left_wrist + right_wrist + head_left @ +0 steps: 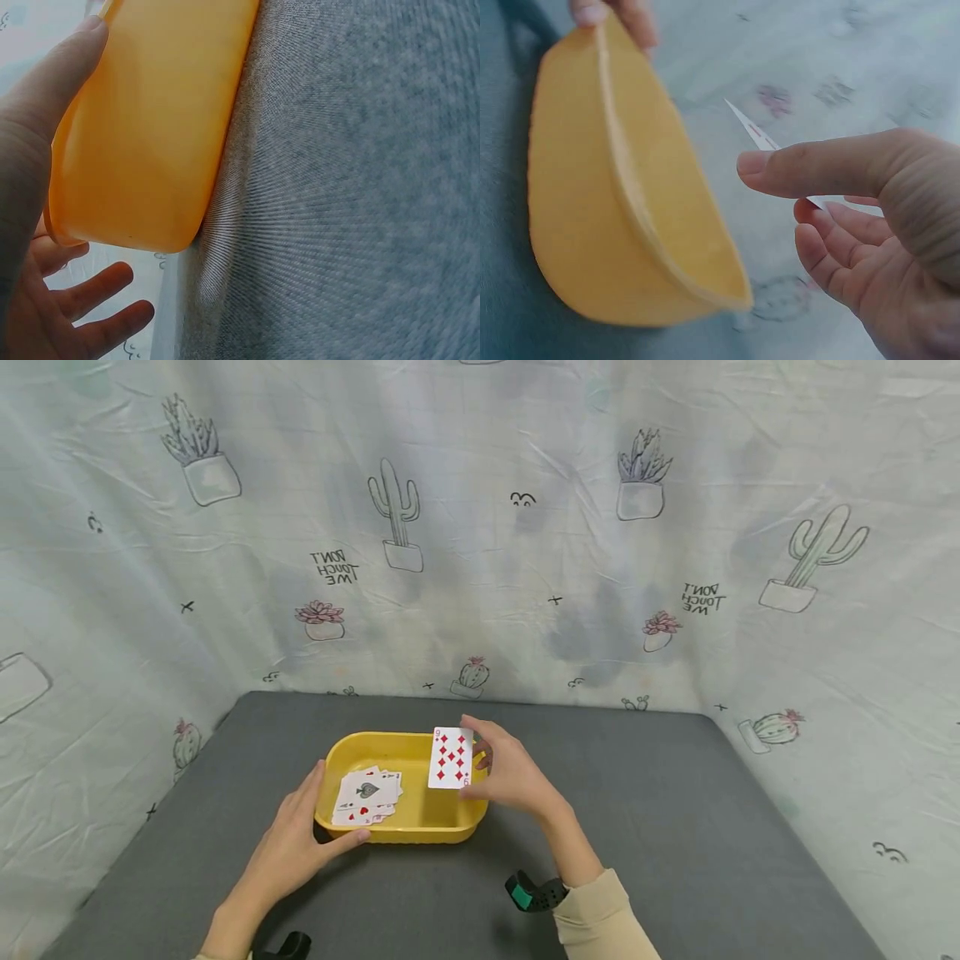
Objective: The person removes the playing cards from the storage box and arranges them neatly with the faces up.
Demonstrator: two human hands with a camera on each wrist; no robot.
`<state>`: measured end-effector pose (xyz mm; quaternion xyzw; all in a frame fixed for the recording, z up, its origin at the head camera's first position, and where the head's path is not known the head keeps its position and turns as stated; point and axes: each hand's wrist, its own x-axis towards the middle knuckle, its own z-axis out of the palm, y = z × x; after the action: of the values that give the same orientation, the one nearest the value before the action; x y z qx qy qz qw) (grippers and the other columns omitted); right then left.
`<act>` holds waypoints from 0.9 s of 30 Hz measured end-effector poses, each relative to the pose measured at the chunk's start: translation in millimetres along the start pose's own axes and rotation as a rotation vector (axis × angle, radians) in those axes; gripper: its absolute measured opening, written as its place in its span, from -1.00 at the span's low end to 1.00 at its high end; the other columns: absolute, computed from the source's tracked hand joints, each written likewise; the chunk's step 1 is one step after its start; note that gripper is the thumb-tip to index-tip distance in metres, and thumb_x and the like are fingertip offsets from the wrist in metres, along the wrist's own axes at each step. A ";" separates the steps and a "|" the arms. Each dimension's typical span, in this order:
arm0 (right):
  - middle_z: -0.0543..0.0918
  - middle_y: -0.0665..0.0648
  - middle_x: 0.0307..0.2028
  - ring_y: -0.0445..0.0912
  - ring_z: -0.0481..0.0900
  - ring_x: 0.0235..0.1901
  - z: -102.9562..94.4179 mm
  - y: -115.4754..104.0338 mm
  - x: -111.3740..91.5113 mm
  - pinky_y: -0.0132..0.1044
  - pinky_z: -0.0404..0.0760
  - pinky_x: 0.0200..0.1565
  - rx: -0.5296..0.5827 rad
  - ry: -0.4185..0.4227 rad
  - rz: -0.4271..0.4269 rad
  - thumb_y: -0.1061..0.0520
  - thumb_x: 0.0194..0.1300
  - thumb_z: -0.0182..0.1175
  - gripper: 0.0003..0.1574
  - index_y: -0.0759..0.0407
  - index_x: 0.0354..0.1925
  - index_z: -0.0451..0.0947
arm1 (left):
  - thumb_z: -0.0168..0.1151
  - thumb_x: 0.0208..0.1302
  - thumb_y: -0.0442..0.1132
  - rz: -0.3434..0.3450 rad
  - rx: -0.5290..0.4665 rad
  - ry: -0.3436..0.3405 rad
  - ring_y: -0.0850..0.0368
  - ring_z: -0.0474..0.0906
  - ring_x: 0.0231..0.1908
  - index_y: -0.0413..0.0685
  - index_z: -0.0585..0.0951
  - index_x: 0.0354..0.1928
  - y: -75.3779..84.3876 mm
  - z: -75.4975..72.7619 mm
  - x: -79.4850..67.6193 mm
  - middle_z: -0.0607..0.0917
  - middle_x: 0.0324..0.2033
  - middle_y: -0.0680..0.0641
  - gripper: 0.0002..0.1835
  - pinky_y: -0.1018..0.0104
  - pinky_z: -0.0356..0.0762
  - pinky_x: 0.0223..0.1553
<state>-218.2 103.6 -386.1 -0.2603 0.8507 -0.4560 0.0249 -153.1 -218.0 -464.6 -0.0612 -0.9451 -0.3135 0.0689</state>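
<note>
In the head view a yellow plastic tub (pixel 420 837) stands on the grey surface. Several playing cards (pixel 367 795) lie in its left part, an ace of spades uppermost. My left hand (pixel 296 839) rests against the tub's left end, its straight thumb along the near rim. The left wrist view shows its thumb (pixel 71 67) on the tub wall (pixel 150 142), the other fingers spread at the end. Over the tub's right part, my right hand (pixel 510 770) pinches a nine of diamonds card (pixel 451 758), face toward the head camera. The right wrist view shows that card (pixel 750 129) nearly edge-on.
Grey cloth (pixel 637 827) covers the table around the tub. Behind and at both sides hangs a pale curtain (pixel 480 527) printed with cacti and potted plants. Black bands (pixel 536 893) are worn at both wrists.
</note>
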 end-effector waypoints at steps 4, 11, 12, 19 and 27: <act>0.42 0.04 0.24 0.07 0.54 -0.11 -19.6 7.2 -22.8 -0.11 0.59 -0.09 0.015 0.087 0.011 0.34 -0.10 0.58 0.22 0.00 0.47 0.24 | 0.31 -0.04 0.49 0.017 -0.013 0.007 -0.35 0.03 0.36 0.17 -0.33 0.57 -2.2 0.4 -0.2 -0.02 0.50 -0.23 0.36 -0.50 0.17 0.07; 0.46 0.07 0.14 0.09 0.51 -0.09 -47.5 24.5 -54.1 0.03 0.53 0.00 0.006 0.166 0.085 0.34 -0.10 0.58 0.20 0.00 0.45 0.25 | 0.32 -0.03 0.47 0.034 -0.025 0.011 -0.35 0.02 0.37 0.16 -0.33 0.56 -2.1 -0.8 2.3 -0.03 0.51 -0.22 0.36 -0.48 0.16 0.09; 0.47 0.09 0.12 0.08 0.51 -0.09 -49.4 28.8 -56.6 0.04 0.53 -0.01 0.003 0.164 0.097 0.33 -0.10 0.59 0.20 0.01 0.45 0.25 | 0.32 -0.04 0.48 0.035 -0.023 0.013 -0.36 0.02 0.37 0.15 -0.32 0.57 -1.9 -1.0 1.9 -0.03 0.51 -0.23 0.36 -0.48 0.16 0.09; 0.51 0.17 0.06 0.13 0.52 -0.13 -51.3 68.7 -61.2 0.05 0.55 -0.09 0.035 0.097 0.124 0.29 -0.11 0.60 0.19 0.05 0.44 0.26 | 0.31 -0.02 0.48 0.035 -0.015 0.008 -0.38 0.01 0.37 0.13 -0.33 0.56 -2.0 -1.0 0.4 -0.03 0.50 -0.26 0.36 -0.50 0.14 0.08; 0.49 0.24 0.14 0.16 0.50 -0.16 -45.0 105.5 -59.4 -0.21 0.57 -0.22 0.132 -0.019 0.147 0.28 -0.15 0.62 0.23 0.23 0.44 0.22 | 0.30 -0.02 0.48 0.037 -0.012 0.001 -0.38 0.01 0.37 0.11 -0.33 0.57 -1.9 -1.1 -0.2 -0.03 0.50 -0.27 0.36 -0.49 0.12 0.11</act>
<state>-223.8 212.8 -454.6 -0.1993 0.8353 -0.5056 0.0832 -153.0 -220.2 -464.9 -0.0788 -0.9419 -0.3179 0.0747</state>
